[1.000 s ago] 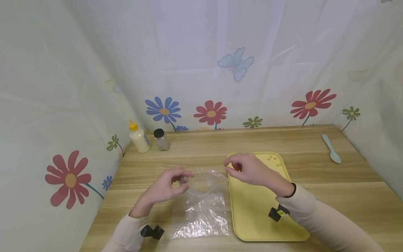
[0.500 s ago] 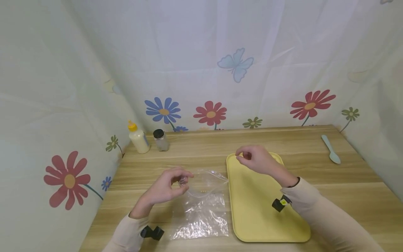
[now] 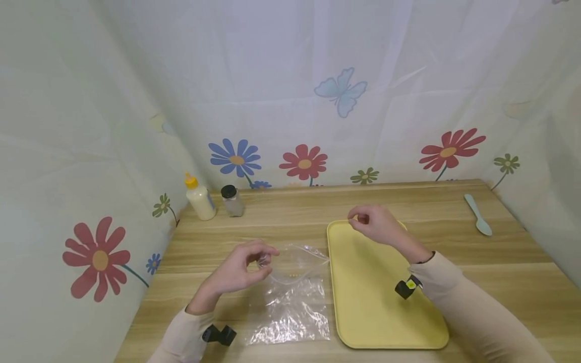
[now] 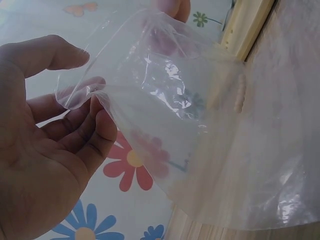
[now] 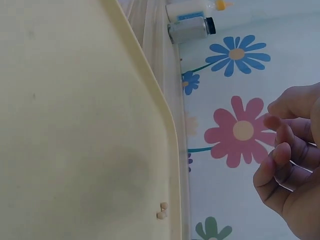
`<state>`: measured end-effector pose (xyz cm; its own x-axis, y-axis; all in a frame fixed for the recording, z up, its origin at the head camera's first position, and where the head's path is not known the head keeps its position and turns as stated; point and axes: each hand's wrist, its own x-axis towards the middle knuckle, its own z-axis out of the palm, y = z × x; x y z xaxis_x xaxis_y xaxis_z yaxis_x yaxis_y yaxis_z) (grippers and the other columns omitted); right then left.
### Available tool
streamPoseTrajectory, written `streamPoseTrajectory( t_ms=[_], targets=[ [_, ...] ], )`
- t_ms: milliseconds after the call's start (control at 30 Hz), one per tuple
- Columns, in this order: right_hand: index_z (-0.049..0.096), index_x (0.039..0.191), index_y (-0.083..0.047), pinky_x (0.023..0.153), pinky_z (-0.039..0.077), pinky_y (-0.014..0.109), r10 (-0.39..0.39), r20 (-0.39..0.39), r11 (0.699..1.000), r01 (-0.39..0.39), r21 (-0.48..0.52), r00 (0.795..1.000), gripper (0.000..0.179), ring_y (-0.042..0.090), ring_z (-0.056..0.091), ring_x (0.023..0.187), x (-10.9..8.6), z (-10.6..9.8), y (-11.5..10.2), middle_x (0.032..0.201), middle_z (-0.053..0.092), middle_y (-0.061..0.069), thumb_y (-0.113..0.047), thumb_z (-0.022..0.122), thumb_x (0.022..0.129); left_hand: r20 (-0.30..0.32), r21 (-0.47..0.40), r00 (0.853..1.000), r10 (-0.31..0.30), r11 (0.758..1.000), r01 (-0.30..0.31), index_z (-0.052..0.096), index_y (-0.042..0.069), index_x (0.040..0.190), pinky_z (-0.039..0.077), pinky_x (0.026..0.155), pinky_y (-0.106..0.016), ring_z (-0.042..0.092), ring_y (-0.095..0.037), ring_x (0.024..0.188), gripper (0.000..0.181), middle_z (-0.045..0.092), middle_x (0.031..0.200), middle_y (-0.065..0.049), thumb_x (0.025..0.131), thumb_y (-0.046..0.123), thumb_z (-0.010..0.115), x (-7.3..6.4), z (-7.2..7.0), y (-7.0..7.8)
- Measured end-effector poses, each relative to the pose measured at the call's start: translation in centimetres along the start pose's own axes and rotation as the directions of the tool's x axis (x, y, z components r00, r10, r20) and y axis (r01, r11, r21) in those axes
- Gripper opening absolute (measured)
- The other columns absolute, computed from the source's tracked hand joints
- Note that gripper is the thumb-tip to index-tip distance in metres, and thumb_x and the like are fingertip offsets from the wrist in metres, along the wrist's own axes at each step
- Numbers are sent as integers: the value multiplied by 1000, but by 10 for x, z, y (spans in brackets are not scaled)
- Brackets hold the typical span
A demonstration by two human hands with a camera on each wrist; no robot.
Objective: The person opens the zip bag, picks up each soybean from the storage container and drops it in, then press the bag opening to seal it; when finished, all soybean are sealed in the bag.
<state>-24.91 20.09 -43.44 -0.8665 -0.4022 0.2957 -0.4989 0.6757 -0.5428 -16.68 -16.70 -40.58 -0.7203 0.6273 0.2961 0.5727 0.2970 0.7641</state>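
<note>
A clear zip bag (image 3: 290, 307) lies on the table, its mouth lifted and spread. My left hand (image 3: 242, 267) holds the bag's edge, which runs between the thumb and curled fingers in the left wrist view. Several small round tan pieces, bean-like (image 4: 240, 94), show through the plastic in a row. My right hand (image 3: 374, 223) hovers over the far end of the yellow tray (image 3: 369, 302), fingers loosely bent, thumb and forefinger close, nothing visible between them. Loose tan pieces (image 5: 162, 211) sit near the tray's rim in the right wrist view; my right hand hides them from the head view.
At the back left of the table stand a glue-type bottle with a yellow cap (image 3: 200, 199) and a small black-lidded jar (image 3: 233, 202). A pale green spoon (image 3: 478, 214) lies toward the right. Flower-printed cloth (image 3: 290, 116) encloses the table's back and sides.
My right hand has moved from beside the bag's mouth, rightward and away over the tray, covering the loose pieces there. My left hand stays in place on the bag.
</note>
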Motion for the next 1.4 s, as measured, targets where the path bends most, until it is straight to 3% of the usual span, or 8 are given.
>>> streamPoseTrajectory(
  t_ms=[467, 700, 767, 967, 1200, 1400],
  targets=[
    [72, 97, -4, 50, 38, 22, 55, 7, 998, -55, -17, 998, 13, 8, 44, 54, 4, 3, 24, 66, 56, -2, -11, 66, 88, 3, 4, 1000, 23, 1000, -23, 63, -7, 111, 58, 77, -37, 59, -31, 81, 35, 61, 89, -8, 77, -11, 68, 1, -1, 0],
    [72, 95, -3, 50, 37, 22, 75, 27, 997, -74, -7, 997, 13, 8, 42, 52, 3, 4, 34, 63, 55, -2, -11, 66, 88, -1, 5, 999, 33, 999, -33, 64, 0, 115, 58, 78, -32, 60, -25, 82, 38, 61, 91, -5, 78, -8, 69, -2, 4, -35],
    [72, 94, -3, 49, 37, 21, 77, 29, 997, -77, -12, 997, 12, 7, 42, 52, 3, 5, 37, 62, 54, -3, -11, 66, 87, 0, 4, 999, 43, 999, -43, 64, 1, 116, 57, 79, -30, 59, -22, 83, 38, 61, 92, -4, 79, -5, 70, -3, 4, -38],
    [71, 94, -2, 47, 34, 21, 89, 41, 996, -88, -25, 995, 13, 7, 40, 50, 2, 7, 46, 60, 52, -4, -11, 67, 86, 2, -4, 999, 43, 999, -43, 64, 6, 116, 57, 79, -29, 59, -15, 84, 37, 61, 92, 0, 80, -3, 69, -4, 3, -38],
    [71, 95, -1, 47, 36, 22, 120, 72, 991, -115, -70, 990, 14, 8, 41, 49, -1, 7, 54, 60, 53, -3, -11, 69, 85, 6, -8, 999, 34, 999, -34, 64, 7, 116, 58, 79, -32, 59, -17, 84, 38, 62, 91, -8, 80, -2, 69, -5, 4, -37],
    [71, 94, 0, 50, 38, 24, 140, 91, 985, -130, -114, 986, 15, 9, 45, 53, -2, 9, 58, 63, 57, 0, -10, 71, 84, 4, -1, 999, 43, 999, -43, 64, 5, 116, 58, 79, -34, 60, -19, 83, 38, 61, 91, 1, 79, -2, 70, -4, 3, -39]
  ],
)
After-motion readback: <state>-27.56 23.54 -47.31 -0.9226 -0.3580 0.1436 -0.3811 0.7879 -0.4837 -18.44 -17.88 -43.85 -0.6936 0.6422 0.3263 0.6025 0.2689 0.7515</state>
